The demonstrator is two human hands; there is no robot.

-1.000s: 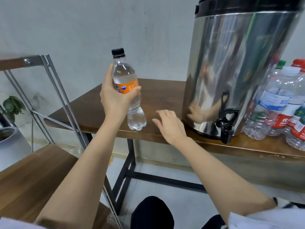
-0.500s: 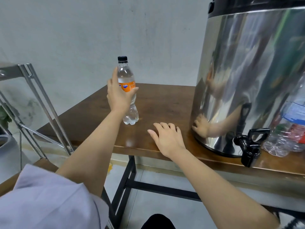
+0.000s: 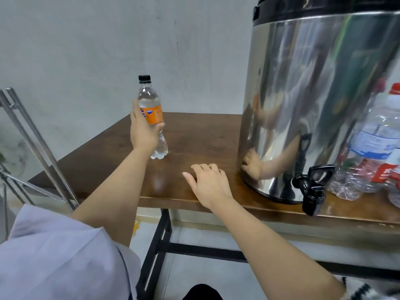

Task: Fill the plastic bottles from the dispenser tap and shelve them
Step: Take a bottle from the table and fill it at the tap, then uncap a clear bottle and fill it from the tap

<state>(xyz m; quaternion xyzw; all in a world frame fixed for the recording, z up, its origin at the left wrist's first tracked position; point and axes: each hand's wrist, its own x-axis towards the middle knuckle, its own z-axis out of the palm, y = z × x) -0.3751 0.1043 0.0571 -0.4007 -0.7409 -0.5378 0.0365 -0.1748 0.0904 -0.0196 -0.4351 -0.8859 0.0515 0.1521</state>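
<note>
A clear plastic bottle with an orange label and black cap point(image 3: 154, 114) stands upright on the brown wooden table point(image 3: 194, 137), left of the steel dispenser point(image 3: 320, 100). My left hand point(image 3: 144, 133) wraps around the bottle's middle. My right hand point(image 3: 207, 184) lies flat on the table near its front edge, fingers relaxed, holding nothing. The dispenser's black tap point(image 3: 311, 191) juts over the table edge at the right.
Several empty plastic bottles point(image 3: 368, 152) with blue and red labels crowd the table right of the dispenser. A metal rack frame point(image 3: 36, 146) stands left of the table. A grey wall rises behind. Black table legs and floor show below.
My left hand has carried the bottle away from me and set its base on the table. The view has shifted closer to the dispenser. My right hand has stayed flat on the table.
</note>
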